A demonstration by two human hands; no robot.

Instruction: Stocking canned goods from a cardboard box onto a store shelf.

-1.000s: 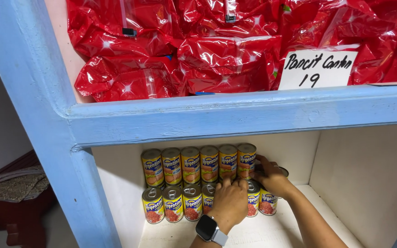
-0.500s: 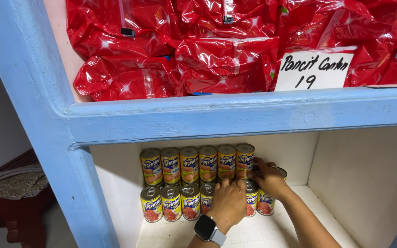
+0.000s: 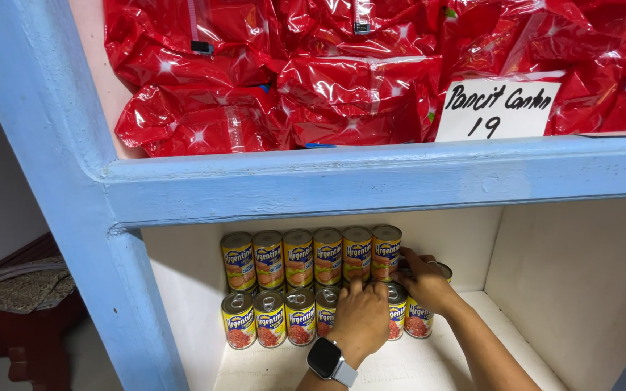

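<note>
Blue-painted shelving (image 3: pixel 371 181) is filling the view, its thick upright running down the left and its cross board spanning the width. Red shiny packets (image 3: pixel 313 87) are lying piled on the upper shelf, reaching its front edge, with a white handwritten card (image 3: pixel 498 110) leaning against them toward the right end. Below, the white lower shelf (image 3: pixel 436 362) is carrying cans (image 3: pixel 284 286) stacked in two tiers near its back left corner, yellow and blue labels facing out. A dark red seat (image 3: pixel 16 318) is showing outside the shelving at the left edge. The left hand (image 3: pixel 360 318), wearing a black watch (image 3: pixel 327 360), is resting over the lower front cans at the row's right end, fingers curled down on their tops. The right hand (image 3: pixel 423 279) is reaching just behind, its grip wrapping around a can (image 3: pixel 440 269) at the right end of the stack, mostly hidden.
</note>
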